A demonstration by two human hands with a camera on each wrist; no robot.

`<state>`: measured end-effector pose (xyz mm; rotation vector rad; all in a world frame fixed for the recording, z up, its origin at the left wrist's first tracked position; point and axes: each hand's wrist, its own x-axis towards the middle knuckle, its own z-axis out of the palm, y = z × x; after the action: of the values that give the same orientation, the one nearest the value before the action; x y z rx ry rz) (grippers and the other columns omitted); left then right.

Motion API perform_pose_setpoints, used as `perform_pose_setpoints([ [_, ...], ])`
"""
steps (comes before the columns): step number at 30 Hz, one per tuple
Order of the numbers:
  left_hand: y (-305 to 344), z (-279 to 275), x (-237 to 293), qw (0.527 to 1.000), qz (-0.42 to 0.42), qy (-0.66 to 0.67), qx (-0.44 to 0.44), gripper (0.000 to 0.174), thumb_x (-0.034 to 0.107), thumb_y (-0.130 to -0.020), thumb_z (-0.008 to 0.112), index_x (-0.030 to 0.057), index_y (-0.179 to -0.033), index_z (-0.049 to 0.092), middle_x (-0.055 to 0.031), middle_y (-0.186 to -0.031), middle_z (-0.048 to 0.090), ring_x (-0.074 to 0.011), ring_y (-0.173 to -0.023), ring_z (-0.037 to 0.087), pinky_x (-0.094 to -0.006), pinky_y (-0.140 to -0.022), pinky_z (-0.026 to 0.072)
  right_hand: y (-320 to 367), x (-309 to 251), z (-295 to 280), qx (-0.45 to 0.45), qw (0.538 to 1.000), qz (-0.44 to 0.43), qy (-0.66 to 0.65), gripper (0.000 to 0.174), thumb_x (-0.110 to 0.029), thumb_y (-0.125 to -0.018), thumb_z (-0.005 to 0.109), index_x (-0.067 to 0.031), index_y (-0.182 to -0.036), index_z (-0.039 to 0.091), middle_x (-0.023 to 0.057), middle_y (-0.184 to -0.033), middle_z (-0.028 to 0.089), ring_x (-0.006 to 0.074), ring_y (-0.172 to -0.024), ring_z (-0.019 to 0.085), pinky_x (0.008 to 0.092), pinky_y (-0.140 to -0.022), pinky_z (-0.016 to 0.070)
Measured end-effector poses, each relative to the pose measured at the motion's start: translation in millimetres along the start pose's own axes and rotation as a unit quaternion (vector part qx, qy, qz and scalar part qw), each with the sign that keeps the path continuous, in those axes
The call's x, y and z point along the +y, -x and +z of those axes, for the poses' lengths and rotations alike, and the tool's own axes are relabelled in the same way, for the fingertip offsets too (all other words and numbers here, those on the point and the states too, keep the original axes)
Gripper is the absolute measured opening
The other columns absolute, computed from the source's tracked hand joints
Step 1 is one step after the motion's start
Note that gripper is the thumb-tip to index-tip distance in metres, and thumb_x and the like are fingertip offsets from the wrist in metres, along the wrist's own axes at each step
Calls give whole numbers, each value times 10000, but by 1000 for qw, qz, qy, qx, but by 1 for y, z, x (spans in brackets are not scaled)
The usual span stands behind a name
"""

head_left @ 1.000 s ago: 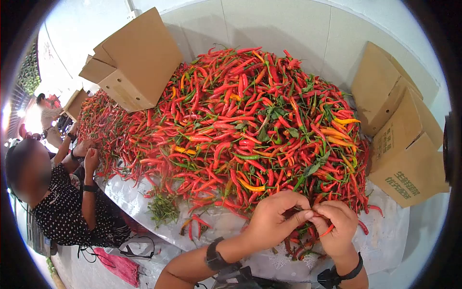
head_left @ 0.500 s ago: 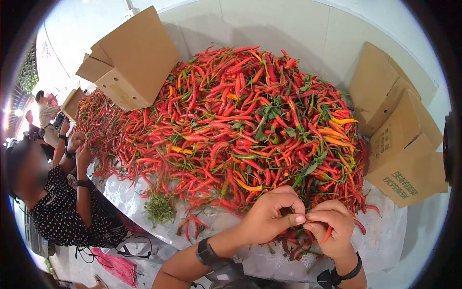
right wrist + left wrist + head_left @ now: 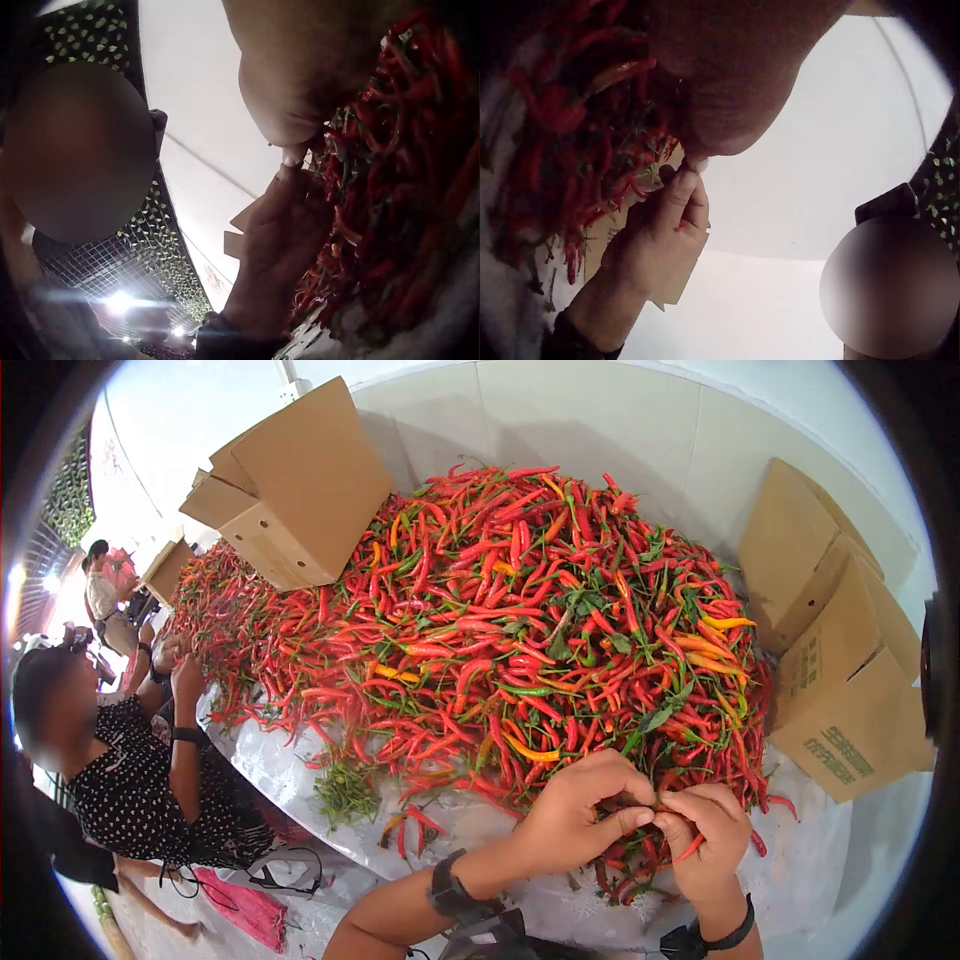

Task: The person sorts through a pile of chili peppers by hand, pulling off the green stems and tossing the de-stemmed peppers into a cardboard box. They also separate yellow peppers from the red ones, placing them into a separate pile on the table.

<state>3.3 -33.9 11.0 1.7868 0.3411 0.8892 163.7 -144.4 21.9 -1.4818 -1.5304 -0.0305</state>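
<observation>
White-covered counter (image 3: 815,865), curving along a pale wall. On it, a broad heap of slender, glossy chillies (image 3: 500,630), mostly red, some orange or green, with green stalks and leaves mixed in.

Person in a black top with a white pattern (image 3: 150,785) sits at the far left, by the heap's other end. Tall open brown cardboard box (image 3: 320,485) stands tilted against the heap's upper left; two plain brown cardboard boxes (image 3: 850,705) at its right side.

Near edge: two bare hands, fingertips brought together just above the heap's front. Right hand (image 3: 715,835) curled, holding a single slim red chilli (image 3: 690,847) that juts out between its fingers. Left hand (image 3: 585,805) pinches, thumb to forefinger, at that chilli's upper end; whether on stalk or flesh, too small to tell.

Small clump of thin green stalks (image 3: 345,792) lies on the counter, left of the near hands.

My reading of the step: fine fingertip work on one chilli's end. Next move probably calls for a steady right-hand hold and a short, controlled pull by the left; too tight a squeeze might bruise or snap the pod.
</observation>
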Motion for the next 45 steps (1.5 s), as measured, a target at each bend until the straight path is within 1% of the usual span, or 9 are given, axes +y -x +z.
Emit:
perform_pose_setpoints([
  [7, 1, 2, -2, 997, 49, -56, 17, 147, 156, -826, 774, 70, -913, 692, -49, -877, 650, -201, -815, 613, -325, -667, 495, 0, -2, 3, 6, 999, 15, -48, 212, -142, -764, 824, -48, -890, 682, 89, -795, 683, 246, -675, 638, 326, -613, 497],
  [12, 2, -3, -1, 999, 6, -42, -19, 136, 172, -844, 752, 61, -876, 679, -54, -849, 634, -217, -796, 599, -341, -668, 471, 2, 4, 2, -42, 996, 26, -77, 226, -150, -767, 826, -53, -901, 673, 82, -783, 676, 237, -664, 630, 318, -597, 487],
  [15, 1, -5, 1, 999, -8, -5, -49, 133, 175, -859, 736, 56, -865, 677, -47, -834, 623, -202, -800, 590, -333, -694, 465, -1, 8, -2, -73, 991, 23, -113, 221, -162, -775, 826, -51, -886, 671, 81, -774, 671, 204, -643, 625, 302, -573, 476],
  [21, -2, -10, 1, 988, -42, 101, -107, 140, 191, -888, 713, 57, -866, 681, -35, -821, 616, -174, -801, 579, -318, -725, 451, -12, -2, -17, -181, 947, 155, -217, 272, -273, -831, 787, -36, -845, 654, 61, -760, 642, 151, -665, 599, 274, -612, 459],
  [24, -1, -9, 0, 989, -25, 96, -108, 134, 182, -889, 714, 54, -865, 680, -34, -801, 611, -177, -786, 578, -319, -717, 452, -9, 9, -18, -201, 940, 116, -249, 204, -193, -860, 769, -19, -919, 681, 73, -801, 674, 113, -683, 638, 236, -605, 490],
  [27, -1, -9, 6, 997, -27, 15, -75, 110, 152, -873, 725, 53, -861, 677, -37, -783, 606, -186, -774, 579, -323, -700, 454, -4, 12, -12, -152, 934, 166, -278, 216, -203, -899, 727, 5, -940, 680, 72, -835, 681, 114, -734, 643, 237, -647, 495],
  [30, 0, -9, 4, 998, 2, -38, -58, 91, 120, -854, 734, 56, -871, 672, -45, -788, 605, -196, -772, 582, -328, -674, 466, -5, 10, -16, -156, 872, 338, -319, 224, -198, -930, 687, 22, -972, 682, 65, -864, 682, 124, -781, 637, 257, -705, 502],
  [33, 0, -5, 3, 998, 11, -47, -40, 106, 102, -833, 744, 61, -895, 668, -52, -805, 606, -205, -785, 590, -327, -650, 486, -6, 15, -11, -117, 913, 275, -279, 230, -199, -942, 672, 16, -1023, 686, 57, -862, 676, 127, -787, 624, 271, -723, 499],
  [45, -2, -2, 1, 990, 56, -122, 31, 238, 126, -739, 836, 47, -914, 695, -86, -864, 643, -214, -748, 624, -302, -571, 535, -6, 4, -6, -103, 956, 172, -212, 212, -86, -873, 713, -26, -1076, 694, 67, -906, 679, 133, -824, 627, 267, -728, 488],
])
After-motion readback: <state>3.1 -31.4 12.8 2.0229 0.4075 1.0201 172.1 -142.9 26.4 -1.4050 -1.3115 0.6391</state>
